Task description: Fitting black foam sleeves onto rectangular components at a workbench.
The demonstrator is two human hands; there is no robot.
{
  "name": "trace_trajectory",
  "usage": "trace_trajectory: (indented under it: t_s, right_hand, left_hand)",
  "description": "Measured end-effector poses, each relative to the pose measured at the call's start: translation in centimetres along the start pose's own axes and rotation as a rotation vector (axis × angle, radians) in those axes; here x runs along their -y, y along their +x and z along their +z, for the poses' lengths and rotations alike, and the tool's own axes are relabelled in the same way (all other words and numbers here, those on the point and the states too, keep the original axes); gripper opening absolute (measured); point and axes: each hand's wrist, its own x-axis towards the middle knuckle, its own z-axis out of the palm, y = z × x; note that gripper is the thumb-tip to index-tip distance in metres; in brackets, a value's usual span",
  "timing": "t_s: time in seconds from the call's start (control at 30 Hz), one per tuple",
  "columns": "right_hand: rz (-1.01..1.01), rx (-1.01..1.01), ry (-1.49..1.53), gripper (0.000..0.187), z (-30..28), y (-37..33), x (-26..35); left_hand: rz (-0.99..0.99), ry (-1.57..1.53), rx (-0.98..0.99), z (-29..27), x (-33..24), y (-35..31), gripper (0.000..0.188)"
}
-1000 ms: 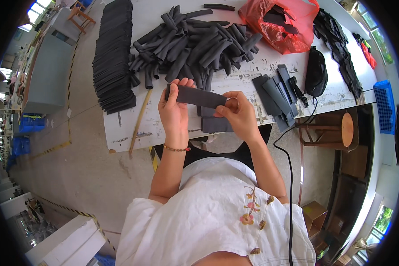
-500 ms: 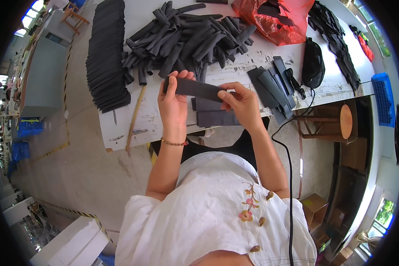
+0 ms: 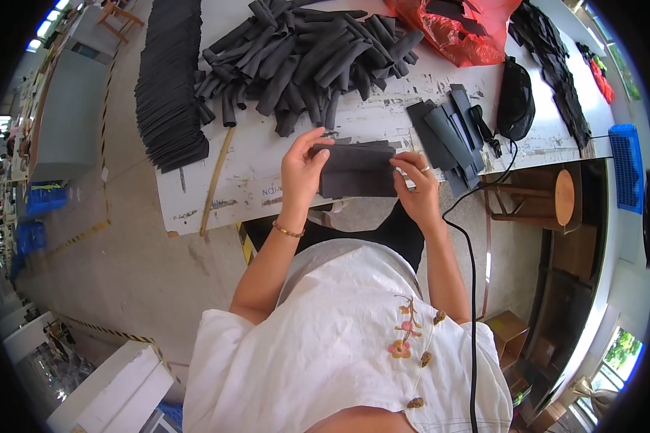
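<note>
Between my hands a black fabric-like strip (image 3: 357, 156) is stretched sideways over the near edge of the table. My left hand (image 3: 301, 170) pinches its left end, thumb on the near side. At the right end, my right hand (image 3: 417, 189), with a ring on one finger, grips the strip between thumb and fingertips. Another flat dark piece (image 3: 359, 186) lies just under and nearer to me, partly covered by the strip. Beyond my hands lies a loose heap of curled black strips (image 3: 303, 61).
A tall neat stack of black strips (image 3: 167, 86) runs along the table's left side. Flat dark strips (image 3: 448, 141), a black pouch (image 3: 515, 101) and a red plastic bag (image 3: 469, 43) are on the right. A black cable (image 3: 471, 267) hangs across my right side. A wooden stool (image 3: 562, 198) stands right.
The strip has come down and nearer, from tilted to nearly level, over the flat dark piece. My right hand has moved lower and right; my left hand has shifted right.
</note>
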Motion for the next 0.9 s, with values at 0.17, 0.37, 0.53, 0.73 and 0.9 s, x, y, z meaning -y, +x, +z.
trace_trajectory:
  t_s: [0.17, 0.37, 0.53, 0.73, 0.9]
  right_hand:
    - [0.054, -0.21, -0.1, 0.022, -0.5, 0.5, -1.2]
    - [0.219, -0.323, -0.778, 0.03, -2.2, 3.1, -5.6]
    - [0.361, -0.062, -0.996, 0.027, -2.6, 3.9, -8.6]
    - [0.115, -0.03, -1.004, 0.013, -2.8, 3.4, -10.3]
    - [0.066, -0.391, -0.763, 0.009, -4.5, 4.2, -8.9]
  left_hand:
    - [0.079, 0.212, -0.074, 0.8, 0.8, 0.0, 0.031]
    - [0.483, 0.597, -0.397, -2.4, -1.7, 6.5, 0.015]
    - [0.474, 1.091, -0.256, -7.7, -1.3, 13.8, 0.027]
    - [0.292, 0.797, -0.307, -8.4, -0.4, 13.6, 0.024]
    - [0.034, 0.015, -0.235, -7.6, -1.5, 10.4, 0.026]
